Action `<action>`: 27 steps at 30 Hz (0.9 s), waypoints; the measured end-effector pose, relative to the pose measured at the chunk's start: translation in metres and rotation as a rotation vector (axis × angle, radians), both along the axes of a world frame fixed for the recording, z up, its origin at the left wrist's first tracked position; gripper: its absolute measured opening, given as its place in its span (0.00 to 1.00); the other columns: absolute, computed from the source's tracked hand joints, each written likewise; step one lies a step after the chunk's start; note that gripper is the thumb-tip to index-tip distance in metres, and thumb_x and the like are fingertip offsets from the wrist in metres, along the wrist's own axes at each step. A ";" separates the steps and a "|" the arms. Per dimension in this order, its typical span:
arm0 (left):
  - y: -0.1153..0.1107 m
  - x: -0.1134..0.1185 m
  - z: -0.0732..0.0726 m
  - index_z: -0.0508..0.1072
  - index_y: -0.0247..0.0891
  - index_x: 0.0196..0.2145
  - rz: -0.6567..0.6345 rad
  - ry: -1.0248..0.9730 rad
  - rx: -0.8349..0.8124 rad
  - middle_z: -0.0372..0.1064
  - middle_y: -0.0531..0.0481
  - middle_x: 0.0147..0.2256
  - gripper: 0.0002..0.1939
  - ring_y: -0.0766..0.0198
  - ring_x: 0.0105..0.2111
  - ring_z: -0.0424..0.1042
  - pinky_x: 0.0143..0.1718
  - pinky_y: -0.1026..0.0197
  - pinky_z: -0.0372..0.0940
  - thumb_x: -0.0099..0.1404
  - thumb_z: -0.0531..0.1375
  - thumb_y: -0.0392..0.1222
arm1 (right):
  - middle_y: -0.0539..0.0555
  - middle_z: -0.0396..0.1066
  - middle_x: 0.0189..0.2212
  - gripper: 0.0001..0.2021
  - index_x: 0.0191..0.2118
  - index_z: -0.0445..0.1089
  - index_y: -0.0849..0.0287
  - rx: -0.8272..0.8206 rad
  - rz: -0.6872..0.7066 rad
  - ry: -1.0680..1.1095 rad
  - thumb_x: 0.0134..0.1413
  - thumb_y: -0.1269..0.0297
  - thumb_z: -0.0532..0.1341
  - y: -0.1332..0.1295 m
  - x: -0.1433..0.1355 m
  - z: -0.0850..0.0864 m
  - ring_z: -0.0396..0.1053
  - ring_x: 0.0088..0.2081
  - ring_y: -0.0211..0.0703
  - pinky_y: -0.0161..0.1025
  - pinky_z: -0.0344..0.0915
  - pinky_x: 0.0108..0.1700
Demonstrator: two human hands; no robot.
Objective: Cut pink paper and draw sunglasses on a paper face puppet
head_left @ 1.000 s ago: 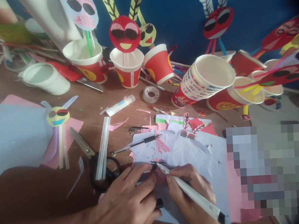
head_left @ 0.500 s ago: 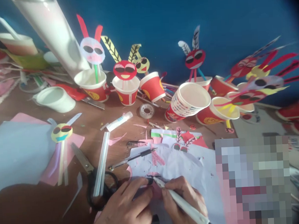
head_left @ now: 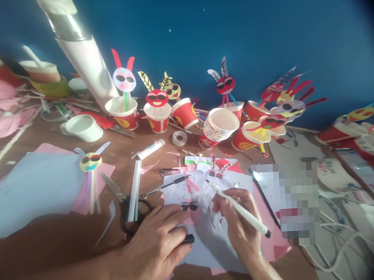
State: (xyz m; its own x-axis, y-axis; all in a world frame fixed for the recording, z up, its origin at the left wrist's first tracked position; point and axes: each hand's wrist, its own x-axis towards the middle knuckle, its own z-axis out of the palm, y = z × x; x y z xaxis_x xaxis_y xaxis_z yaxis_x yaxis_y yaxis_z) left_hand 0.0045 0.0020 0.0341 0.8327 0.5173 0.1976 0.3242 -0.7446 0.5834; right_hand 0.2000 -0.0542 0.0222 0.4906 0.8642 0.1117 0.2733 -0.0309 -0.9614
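In my right hand (head_left: 242, 212) is a white marker (head_left: 250, 216), its dark tip raised above the white paper sheet (head_left: 216, 249) and pointing up and left. My left hand (head_left: 163, 233) lies over the sheet's left side, fingertips on a pink paper circle (head_left: 191, 217) with dark oval eyes and short black strokes above them. A black marker cap (head_left: 189, 239) pokes out between the curled fingers of that hand. Beyond the circle are a black pen (head_left: 173, 183) and red paper scraps (head_left: 233, 166). Scissors (head_left: 117, 191) with black handles lie beside my left hand.
Paper cups (head_left: 158, 118) with paper-faced stick figures line the blue wall, near a stack of cups (head_left: 219, 128). A tall white flask (head_left: 85, 66), a mug (head_left: 83, 128) and a tape roll (head_left: 179, 138) stand or lie around. Cables (head_left: 330, 249) and a phone (head_left: 265, 194) are at right.
My right hand has lifted the marker off the pink circle and moved up and right. The circle's eyes and black strokes now show. The head view has shifted.
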 end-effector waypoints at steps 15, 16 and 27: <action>0.014 -0.026 0.040 0.75 0.40 0.39 0.141 -0.124 -0.318 0.76 0.53 0.33 0.11 0.67 0.31 0.74 0.33 0.69 0.68 0.68 0.52 0.40 | 0.48 0.69 0.20 0.07 0.36 0.66 0.56 0.141 0.011 0.204 0.60 0.58 0.58 -0.034 -0.004 0.033 0.67 0.23 0.39 0.34 0.61 0.25; 0.007 -0.033 0.037 0.75 0.41 0.39 0.174 -0.102 -0.354 0.76 0.54 0.34 0.11 0.68 0.31 0.74 0.32 0.70 0.69 0.68 0.53 0.40 | 0.47 0.69 0.19 0.06 0.35 0.66 0.55 0.158 0.006 0.202 0.60 0.59 0.58 -0.035 -0.005 0.038 0.66 0.23 0.38 0.34 0.61 0.25; -0.031 -0.031 0.012 0.71 0.39 0.45 0.188 -0.044 -0.073 0.73 0.47 0.35 0.13 0.59 0.39 0.71 0.40 0.60 0.69 0.65 0.53 0.31 | 0.49 0.73 0.33 0.07 0.41 0.68 0.50 0.227 -0.158 0.206 0.56 0.60 0.63 -0.040 -0.018 0.037 0.71 0.26 0.37 0.36 0.68 0.28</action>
State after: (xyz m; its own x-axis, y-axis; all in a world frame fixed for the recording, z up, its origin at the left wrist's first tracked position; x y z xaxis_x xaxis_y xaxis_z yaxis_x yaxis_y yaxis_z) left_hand -0.0263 -0.0286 0.0466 0.7117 0.6769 0.1877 0.4263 -0.6285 0.6506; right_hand 0.1823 -0.0940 0.0592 0.6490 0.7399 0.1768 0.0812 0.1636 -0.9832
